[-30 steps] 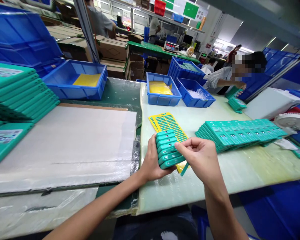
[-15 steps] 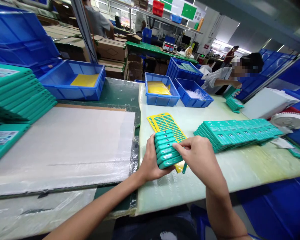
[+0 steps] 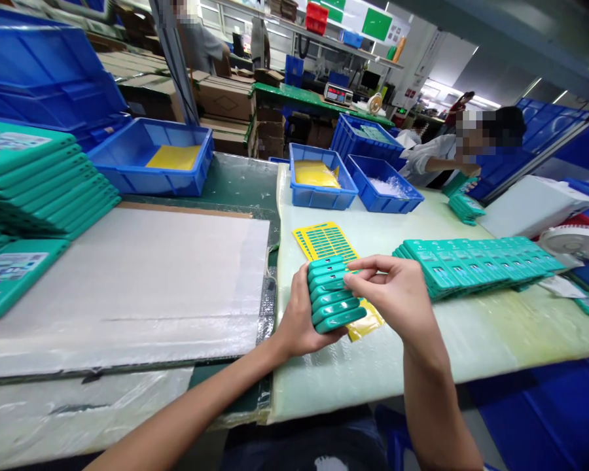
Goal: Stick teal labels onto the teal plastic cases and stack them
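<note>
My left hand (image 3: 299,320) grips a small stack of green flat plastic cases (image 3: 338,315), their narrow rounded ends turned up towards me. Small dark marks show on the ends of the upper cases. With thumb and forefinger my right hand (image 3: 390,288) pinches one end of a thin green strip sticker (image 3: 334,286), which lies along the end of a middle case. Its pinched end is partly hidden by the fingertips. Behind and under the cases, yellow sheets with rows of green strip stickers (image 3: 330,241) rest on the pale table mat (image 3: 319,386).
Rows of green cases (image 3: 471,265) lie on the right, with taller stacks (image 3: 34,176) at far left beside a white board (image 3: 177,281). Blue bins (image 3: 319,196) line the back. A co-worker (image 3: 436,157) handles green cases near a white fan (image 3: 574,239).
The green strip that hung below my right hand now lies against a middle case's end, over its dark mark. My right hand has shifted slightly; my left keeps its grip.
</note>
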### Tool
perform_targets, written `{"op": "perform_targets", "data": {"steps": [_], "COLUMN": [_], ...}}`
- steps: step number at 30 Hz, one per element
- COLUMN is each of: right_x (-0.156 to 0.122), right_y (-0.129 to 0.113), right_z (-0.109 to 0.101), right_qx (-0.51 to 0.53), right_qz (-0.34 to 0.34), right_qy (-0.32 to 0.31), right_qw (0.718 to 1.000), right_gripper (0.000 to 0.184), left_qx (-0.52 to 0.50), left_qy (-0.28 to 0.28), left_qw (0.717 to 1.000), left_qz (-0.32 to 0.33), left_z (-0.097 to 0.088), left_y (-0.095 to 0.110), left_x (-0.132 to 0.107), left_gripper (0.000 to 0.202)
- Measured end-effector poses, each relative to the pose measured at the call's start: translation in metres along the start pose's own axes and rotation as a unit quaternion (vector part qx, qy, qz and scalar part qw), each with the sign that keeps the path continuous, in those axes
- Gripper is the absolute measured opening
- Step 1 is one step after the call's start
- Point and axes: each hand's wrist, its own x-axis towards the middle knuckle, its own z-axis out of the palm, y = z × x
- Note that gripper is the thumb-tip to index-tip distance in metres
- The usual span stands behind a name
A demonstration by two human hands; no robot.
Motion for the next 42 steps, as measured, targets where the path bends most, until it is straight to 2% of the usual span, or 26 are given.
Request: {"op": "perform_targets", "data": {"steps": [7, 13, 23, 26, 30, 32, 34, 37, 39, 42], "right_x": [0.006, 0.008, 0.009, 0.009, 0.009, 0.008, 0.007, 0.009, 0.016, 0.032], "right_y": [-0.008, -0.012, -0.017, -0.024, -0.035, -0.035, -0.031, -0.017, -0.005, 0.015], "right_z": [-0.003, 0.000, 0.006, 0.008, 0.017, 0.019, 0.016, 0.000, -0.015, -0.026], "right_qx": [-0.028, -0.040, -0.163, -0.287, -0.512, -0.549, -0.535, -0.500, -0.433, -0.218], "right_qz": [0.016, 0.021, -0.040, -0.072, -0.089, -0.094, -0.105, -0.120, -0.113, -0.089], "right_qy": [-0.037, -0.041, -0.038, -0.033, -0.009, -0.020, -0.029, 0.006, -0.003, -0.106], "right_qw": [0.999, 0.998, 0.985, 0.955, 0.854, 0.830, 0.838, 0.857, 0.894, 0.966], "right_gripper": [0.033, 0.032, 0.030, 0.026, 0.014, 0.018, 0.026, 0.033, 0.027, 0.033], "left_qx": [-0.020, -0.015, -0.013, -0.005, 0.007, 0.008, 0.011, 0.026, 0.032, 0.030], "left_qy": [0.007, 0.005, -0.002, 0.000, -0.001, 0.001, 0.002, 0.001, 0.001, 0.004], "left_qw": [1.000, 1.000, 1.000, 1.000, 1.000, 1.000, 1.000, 1.000, 0.999, 0.999], "left_qz": [-0.002, 0.000, -0.010, -0.002, 0.001, 0.003, 0.004, 0.008, 0.011, 0.014], "left_z": [0.000, 0.000, -0.001, -0.001, -0.001, -0.001, 0.000, 0.000, 0.000, -0.001], "left_y": [0.004, 0.002, 0.000, 0.001, 0.002, 0.001, -0.001, -0.003, -0.003, -0.001], "left_x": [0.002, 0.001, 0.000, 0.001, 0.001, 0.000, -0.001, -0.002, -0.002, -0.001], "left_gripper": [0.133, 0.138, 0.138, 0.136, 0.137, 0.136, 0.136, 0.140, 0.144, 0.143]}}
